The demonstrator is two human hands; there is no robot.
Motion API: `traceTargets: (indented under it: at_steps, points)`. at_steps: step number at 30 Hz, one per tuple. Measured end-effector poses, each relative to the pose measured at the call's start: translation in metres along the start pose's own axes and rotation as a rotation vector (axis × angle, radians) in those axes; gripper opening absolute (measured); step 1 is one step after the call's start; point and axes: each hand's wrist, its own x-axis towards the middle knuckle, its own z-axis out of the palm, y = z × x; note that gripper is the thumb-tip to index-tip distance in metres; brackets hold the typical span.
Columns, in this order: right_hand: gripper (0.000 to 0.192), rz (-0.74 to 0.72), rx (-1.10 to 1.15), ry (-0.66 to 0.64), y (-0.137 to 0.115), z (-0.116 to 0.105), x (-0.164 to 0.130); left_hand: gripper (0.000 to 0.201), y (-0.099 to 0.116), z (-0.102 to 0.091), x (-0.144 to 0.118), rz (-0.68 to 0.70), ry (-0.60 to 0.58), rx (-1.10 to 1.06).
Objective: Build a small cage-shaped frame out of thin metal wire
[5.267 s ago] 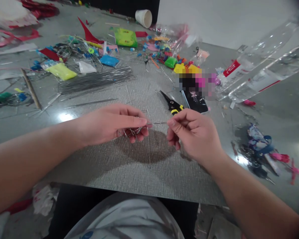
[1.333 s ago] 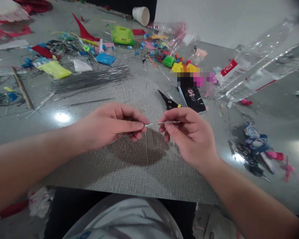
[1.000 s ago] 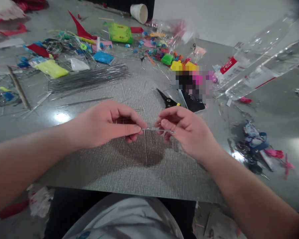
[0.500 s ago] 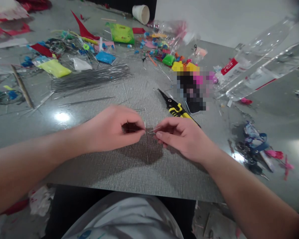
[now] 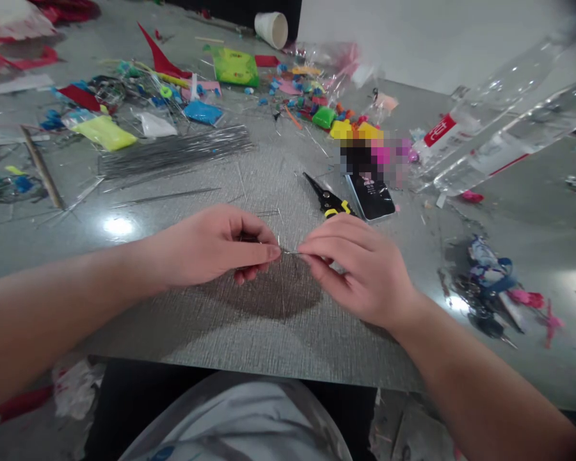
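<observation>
Over the near part of the grey tabletop (image 5: 221, 346), the left hand (image 5: 216, 246) is pinching a thin wire (image 5: 290, 252) between thumb and fingers, while the right hand (image 5: 365, 269) is pinching it from the other side with its fingertips pressed together. The wire is spanning the small gap between the hands; what the left fingers are covering is hard to make out. Black-and-yellow pliers (image 5: 322, 194) are lying just beyond the right hand, near a dark phone (image 5: 373, 197). Beyond the left hand, a bundle of straight wires (image 5: 177, 152) is lying.
</observation>
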Motion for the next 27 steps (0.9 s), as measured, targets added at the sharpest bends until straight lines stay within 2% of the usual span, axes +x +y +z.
traceTargets:
  at_steps: [2, 3, 4, 7, 8, 10, 12, 16, 19, 23, 25, 27]
  points:
    - [0.012, 0.071, 0.029, 0.019, -0.003, 0.0, 0.001, 0.024, -0.001, -0.001, -0.001, 0.069, 0.036, 0.108]
    - [0.008, 0.163, 0.078, 0.025, -0.005, 0.0, 0.001, 0.022, -0.002, -0.002, -0.001, 0.135, 0.08, 0.199]
    - [0.006, 0.294, 0.156, 0.018, -0.007, 0.0, 0.002, 0.019, -0.003, -0.003, -0.002, 0.224, 0.133, 0.305]
    - [0.02, 0.784, 0.522, -0.088, -0.011, 0.003, 0.004, 0.011, -0.008, -0.004, -0.002, 0.528, 0.246, 0.61]
    - [0.023, 0.905, 0.648, -0.123, -0.011, 0.004, 0.004, 0.012, -0.01, -0.004, -0.002, 0.587, 0.235, 0.671]
    - [0.026, 1.026, 0.829, -0.165, -0.01, 0.006, 0.005, 0.013, -0.014, -0.004, -0.002, 0.673, 0.237, 0.743]
    - [0.026, 1.035, 0.89, -0.154, -0.01, 0.006, 0.005, 0.012, -0.015, -0.003, -0.001, 0.698, 0.246, 0.778]
    - [0.022, 0.963, 0.816, -0.13, -0.011, 0.003, 0.006, 0.011, -0.01, -0.003, -0.002, 0.628, 0.237, 0.7]
    - [0.013, 0.812, 0.635, -0.144, -0.011, 0.0, 0.005, 0.011, -0.004, -0.003, -0.004, 0.54, 0.202, 0.574]
    - [0.007, 0.59, 0.424, -0.124, -0.011, -0.004, 0.003, 0.014, -0.001, -0.003, -0.007, 0.329, 0.143, 0.316]
    - [0.009, 0.585, 0.447, -0.097, -0.011, -0.004, 0.002, 0.016, -0.001, -0.002, -0.008, 0.253, 0.133, 0.207]
    - [0.011, 0.615, 0.506, -0.076, -0.012, -0.004, 0.002, 0.017, 0.001, -0.001, -0.009, 0.235, 0.138, 0.159]
